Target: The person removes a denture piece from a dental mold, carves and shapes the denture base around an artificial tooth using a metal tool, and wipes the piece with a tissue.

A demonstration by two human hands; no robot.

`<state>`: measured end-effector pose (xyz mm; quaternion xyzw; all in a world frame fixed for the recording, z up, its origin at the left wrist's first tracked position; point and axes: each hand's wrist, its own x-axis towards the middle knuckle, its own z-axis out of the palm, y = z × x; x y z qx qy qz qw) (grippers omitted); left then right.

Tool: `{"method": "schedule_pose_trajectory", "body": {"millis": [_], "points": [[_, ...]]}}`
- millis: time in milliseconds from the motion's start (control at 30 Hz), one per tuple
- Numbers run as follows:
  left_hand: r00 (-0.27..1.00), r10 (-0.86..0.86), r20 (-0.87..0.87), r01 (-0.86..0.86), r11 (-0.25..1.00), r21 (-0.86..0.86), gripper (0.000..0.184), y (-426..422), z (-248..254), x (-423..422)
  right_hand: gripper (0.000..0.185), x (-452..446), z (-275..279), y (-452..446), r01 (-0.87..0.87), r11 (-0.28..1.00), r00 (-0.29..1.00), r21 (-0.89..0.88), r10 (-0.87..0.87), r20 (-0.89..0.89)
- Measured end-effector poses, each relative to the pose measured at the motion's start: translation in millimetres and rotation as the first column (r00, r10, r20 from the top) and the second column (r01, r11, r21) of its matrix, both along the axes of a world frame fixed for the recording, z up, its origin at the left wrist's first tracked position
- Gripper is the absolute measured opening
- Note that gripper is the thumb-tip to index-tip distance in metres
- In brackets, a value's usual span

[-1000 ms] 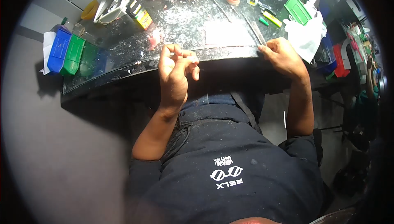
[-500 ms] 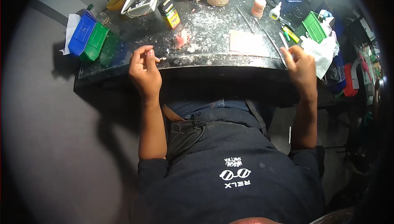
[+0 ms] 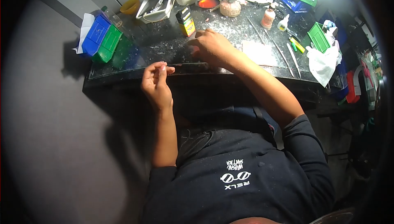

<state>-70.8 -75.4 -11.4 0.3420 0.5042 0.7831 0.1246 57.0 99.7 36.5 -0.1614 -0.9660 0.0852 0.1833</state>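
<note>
My left hand (image 3: 158, 85) is raised at the front edge of the black worktop (image 3: 143, 53), its fingers curled in and the thumb against them. Anything pinched there is too small to make out. Reaching across the worktop, my right hand (image 3: 213, 48) is palm down with its fingers bent forward and apart. Beside those fingertips lies a pinkish-red soft-looking lump (image 3: 195, 50), partly covered by the hand. Just beyond stands a black and yellow box (image 3: 186, 22). A pale pink square sheet (image 3: 259, 52) lies to the right of the wrist.
At the back stand a glowing orange heater dish (image 3: 208, 3), a pink-dusted round burner (image 3: 230, 8) and a white tray (image 3: 155, 10). A pink bottle (image 3: 268, 18), thin metal tools (image 3: 279, 53) and a white cloth (image 3: 324, 66) are right. Blue and green bins (image 3: 101, 39) sit left.
My right hand has swung left from the tools and cloth side to the pinkish lump. My left hand keeps its curled pose. The camera view has shifted slightly.
</note>
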Motion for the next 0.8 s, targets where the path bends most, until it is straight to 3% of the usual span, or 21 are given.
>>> {"method": "schedule_pose_trajectory", "body": {"millis": [233,433,467,533,567,600,700,767,800], "points": [[0.988,-0.024,0.155,0.011,0.997,0.081,0.009,1.9,-1.9,-0.5,0.028,-0.8,4.8,21.7,-0.049,0.990,0.994,-0.136,0.034,-0.107],[0.884,-0.314,0.346,0.293,0.949,0.112,0.017,1.9,2.9,10.4,0.024,13.1,39.0,29.4,0.003,0.958,0.966,-0.287,-0.078,-0.248],[0.886,-0.311,0.343,0.289,0.950,0.116,0.017,2.1,5.3,13.4,0.027,20.2,48.3,21.6,-0.022,0.923,0.966,-0.383,-0.079,-0.247],[0.493,-0.538,0.684,0.499,0.819,0.284,0.032,2.9,18.2,26.2,0.031,27.8,66.6,-2.2,-0.139,0.871,0.965,-0.472,0.013,-0.261],[0.325,-0.644,0.692,0.576,0.716,0.395,0.045,6.0,13.2,25.8,0.035,26.0,59.7,-6.9,-0.232,0.851,0.953,-0.472,0.100,-0.287],[0.170,-0.720,0.673,0.594,0.620,0.513,0.046,7.7,15.2,28.3,0.040,28.1,65.1,-19.5,-0.226,0.892,0.969,-0.392,0.165,-0.183],[0.076,-0.650,0.756,0.565,0.653,0.504,0.041,11.7,19.9,29.3,0.039,27.0,51.8,-22.8,-0.247,0.948,0.929,-0.198,0.175,-0.325],[-0.035,-0.725,0.687,0.578,0.547,0.606,0.036,14.5,-6.4,14.2,0.035,26.1,50.5,-1.0,-0.048,0.959,0.969,-0.280,-0.024,-0.247],[0.065,-0.677,0.733,0.551,0.637,0.540,0.034,13.2,5.4,22.9,0.034,25.6,44.0,8.4,0.078,0.953,0.969,-0.291,-0.141,-0.202]]}}
